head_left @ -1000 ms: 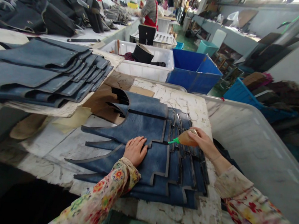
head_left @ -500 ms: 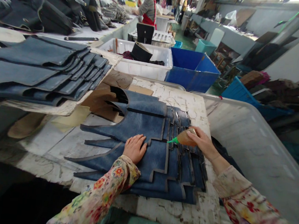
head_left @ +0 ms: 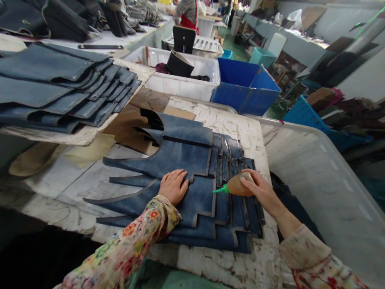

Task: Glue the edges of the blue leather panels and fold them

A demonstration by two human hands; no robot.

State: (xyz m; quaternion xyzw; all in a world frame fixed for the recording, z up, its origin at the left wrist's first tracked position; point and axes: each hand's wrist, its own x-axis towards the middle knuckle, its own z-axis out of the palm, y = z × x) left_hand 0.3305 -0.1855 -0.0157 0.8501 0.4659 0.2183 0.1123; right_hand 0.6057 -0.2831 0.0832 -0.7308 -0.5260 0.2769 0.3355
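Note:
A fanned stack of blue leather pieces (head_left: 180, 159) with stepped edges lies on the white crackled worktable (head_left: 234, 265). My left hand (head_left: 173, 185) rests flat on the top pieces, fingers stretched out. My right hand (head_left: 258, 189) is closed round a small brown squeeze bottle (head_left: 238, 185). Its green nozzle (head_left: 220, 190) points left and touches the stepped edge of the pieces.
A second stack of blue leather pieces (head_left: 46, 86) lies on a raised board at left. A large white bin (head_left: 330, 188) stands at right. A white tub (head_left: 181, 87) and a blue tub (head_left: 247, 88) stand behind the table. A person in a red apron (head_left: 187, 5) works far back.
My right hand has carried the bottle a little down and toward me along the stepped edges. My left hand has stayed pressed on the pieces.

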